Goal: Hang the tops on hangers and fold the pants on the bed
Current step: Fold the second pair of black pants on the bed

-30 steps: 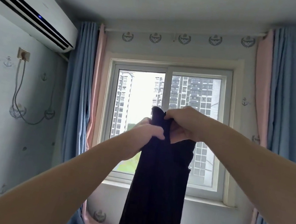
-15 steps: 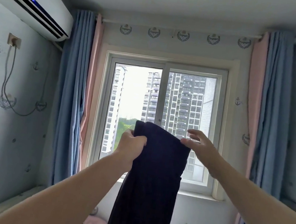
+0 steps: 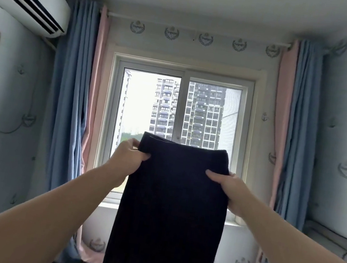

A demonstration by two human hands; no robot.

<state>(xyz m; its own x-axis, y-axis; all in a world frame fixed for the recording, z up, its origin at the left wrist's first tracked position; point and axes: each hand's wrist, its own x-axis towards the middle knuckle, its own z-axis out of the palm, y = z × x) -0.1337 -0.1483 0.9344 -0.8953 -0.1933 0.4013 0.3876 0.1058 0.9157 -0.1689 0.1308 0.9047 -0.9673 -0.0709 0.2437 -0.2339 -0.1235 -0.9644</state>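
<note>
Held up in front of the white-framed sliding window point(image 3: 149, 106), covering its lower middle, is a dark, near-black pair of soft fabric pants point(image 3: 169, 208). The waistband is uppermost and the legs hang straight down past the sill and out of sight. The cloth looks light and limp, with no stiffness of its own, so I'd expect it to sag wherever it isn't held. The thicker waistband corners seem the surest places to take hold. The left hand point(image 3: 128, 155) is closed round the waistband's left corner, fingers curled on it. The right hand point(image 3: 226, 185) pinches the right edge just under the waistband, thumb flat on the front and the other fingers hidden behind the cloth. The fabric lies spread fairly flat between them.
</note>
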